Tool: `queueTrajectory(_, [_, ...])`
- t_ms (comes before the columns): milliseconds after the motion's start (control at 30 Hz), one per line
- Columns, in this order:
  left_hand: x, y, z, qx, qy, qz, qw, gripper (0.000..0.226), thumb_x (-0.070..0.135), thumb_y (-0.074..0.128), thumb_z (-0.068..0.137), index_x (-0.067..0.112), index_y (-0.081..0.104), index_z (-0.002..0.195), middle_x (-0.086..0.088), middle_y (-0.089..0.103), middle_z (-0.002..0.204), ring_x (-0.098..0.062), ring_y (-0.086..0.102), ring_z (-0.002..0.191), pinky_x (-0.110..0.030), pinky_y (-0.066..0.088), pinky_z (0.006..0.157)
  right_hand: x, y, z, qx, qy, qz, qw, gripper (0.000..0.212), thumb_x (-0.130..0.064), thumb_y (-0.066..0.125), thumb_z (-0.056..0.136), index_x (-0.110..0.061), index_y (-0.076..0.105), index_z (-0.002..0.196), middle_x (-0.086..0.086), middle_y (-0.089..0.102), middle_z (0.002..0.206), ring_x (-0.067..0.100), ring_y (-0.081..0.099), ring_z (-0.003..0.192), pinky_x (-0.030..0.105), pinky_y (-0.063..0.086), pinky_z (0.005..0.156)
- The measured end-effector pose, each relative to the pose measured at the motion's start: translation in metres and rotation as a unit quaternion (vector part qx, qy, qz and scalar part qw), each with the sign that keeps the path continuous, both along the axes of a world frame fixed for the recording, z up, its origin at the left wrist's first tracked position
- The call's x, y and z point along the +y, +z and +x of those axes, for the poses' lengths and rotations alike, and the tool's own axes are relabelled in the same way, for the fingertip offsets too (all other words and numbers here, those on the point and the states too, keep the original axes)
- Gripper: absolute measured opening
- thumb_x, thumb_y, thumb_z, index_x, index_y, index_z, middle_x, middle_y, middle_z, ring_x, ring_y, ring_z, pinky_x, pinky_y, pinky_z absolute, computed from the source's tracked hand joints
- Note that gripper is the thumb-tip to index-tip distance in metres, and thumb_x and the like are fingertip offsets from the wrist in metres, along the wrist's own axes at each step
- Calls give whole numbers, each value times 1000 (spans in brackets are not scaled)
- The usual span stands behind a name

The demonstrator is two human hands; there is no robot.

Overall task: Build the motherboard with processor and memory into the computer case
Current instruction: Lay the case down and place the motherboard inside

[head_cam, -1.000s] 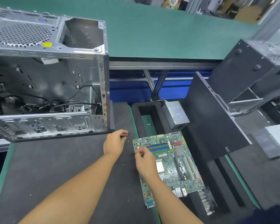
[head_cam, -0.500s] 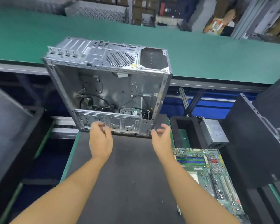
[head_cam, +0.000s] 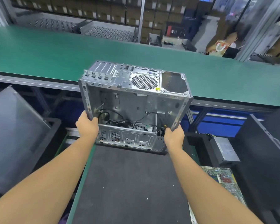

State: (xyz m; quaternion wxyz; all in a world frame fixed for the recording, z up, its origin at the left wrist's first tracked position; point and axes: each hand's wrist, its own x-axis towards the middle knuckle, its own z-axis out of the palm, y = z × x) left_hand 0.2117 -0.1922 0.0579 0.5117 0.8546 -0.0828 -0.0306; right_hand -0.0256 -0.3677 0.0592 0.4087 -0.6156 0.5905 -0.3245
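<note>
Both hands grip the bare silver sheet-metal computer case (head_cam: 134, 109): left hand (head_cam: 87, 125) on its left edge, right hand (head_cam: 174, 136) at its lower right corner. The green motherboard (head_cam: 223, 180) lies below the right forearm. Loose black cables (head_cam: 118, 118) between the hands might snag; sharp edges could cut.

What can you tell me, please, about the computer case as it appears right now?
The computer case is bare silver sheet metal, with its open side facing the camera. Its top-facing panel shows slot covers, port cut-outs, a round perforated grille and a rectangular opening. Loose black cables lie inside, but no board. It stands tilted at the far end of the dark mat, with the left hand and right hand gripping its side edges.
</note>
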Motion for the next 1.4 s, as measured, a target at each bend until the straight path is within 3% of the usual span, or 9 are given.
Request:
queueTrajectory(200, [19, 18, -10, -76, -13, 56, 995, 10, 16, 56, 89, 6, 54, 91, -12, 62, 84, -32, 57, 74, -43, 52, 68, 7, 17, -10, 94, -17, -42, 995, 3, -13, 54, 95, -12, 52, 96, -2, 57, 82, 29, 55, 79, 34, 38, 69])
queueTrajectory(367, [45, 43, -14, -117, -40, 133, 983, 12, 21, 55, 84, 8, 56, 84, -7, 60, 76, -32, 58, 70, -37, 50, 65, 19, 37, -17, 148, 4, -57, 987, 11, -10, 53, 96, -4, 53, 105, 18, 64, 109, 33, 57, 88, 33, 40, 71])
queueTrajectory(567, [87, 43, -18, -69, -82, 189, 976, 11, 9, 55, 66, 4, 48, 60, -10, 55, 60, -27, 51, 53, -24, 35, 47, 42, 33, -33, 241, 68, -10, 968, 25, -5, 50, 93, 3, 55, 116, 22, 63, 117, 38, 61, 97, 33, 42, 72])
queueTrajectory(667, [109, 33, -22, -42, -102, 240, 965, 9, 10, 58, 68, 3, 54, 64, -10, 59, 63, -25, 55, 53, -22, 35, 47, 54, 24, -43, 287, 114, 13, 951, 31, -9, 50, 95, 6, 58, 121, 23, 63, 122, 40, 62, 108, 32, 43, 76])
queueTrajectory(800, [134, 20, -29, -11, -148, 292, 945, 13, 17, 61, 70, 9, 51, 65, -8, 59, 65, -23, 56, 55, -22, 37, 47, 72, 9, -52, 334, 162, 32, 928, 31, -7, 49, 96, 5, 59, 122, 23, 64, 122, 35, 61, 96, 31, 42, 74])
queueTrajectory(933, [155, 7, -34, 17, -169, 328, 929, 17, 22, 62, 73, 8, 53, 76, -9, 60, 75, -26, 59, 65, -25, 41, 52, 84, -4, -55, 366, 218, 46, 904, 31, -11, 47, 98, 4, 60, 121, 22, 63, 123, 37, 62, 106, 34, 45, 79])
queueTrajectory(1067, [170, -6, -37, 42, -170, 347, 921, 20, 25, 64, 76, 7, 54, 80, -8, 60, 74, -25, 59, 62, -24, 43, 49, 96, -11, -59, 323, 219, 52, 919, 35, -31, 52, 99, -5, 57, 122, 10, 59, 103, 31, 57, 88, 31, 42, 72])
queueTrajectory(1267, [184, -12, -34, 108, -235, 338, 905, 36, 42, 60, 86, 8, 57, 98, -6, 60, 81, -23, 60, 70, -26, 45, 49, 110, -21, -86, 247, 248, 91, 932, 28, -34, 47, 100, -13, 53, 117, 8, 60, 116, 26, 56, 100, 33, 40, 80])
queueTrajectory(1400, [183, -20, -41, 165, -257, 353, 884, 29, 24, 48, 93, 5, 50, 115, -12, 60, 104, -30, 62, 86, -40, 58, 72, 120, -23, -87, 195, 236, 82, 948, 18, -23, 45, 100, -16, 52, 115, 5, 58, 113, 23, 54, 99, 32, 38, 81])
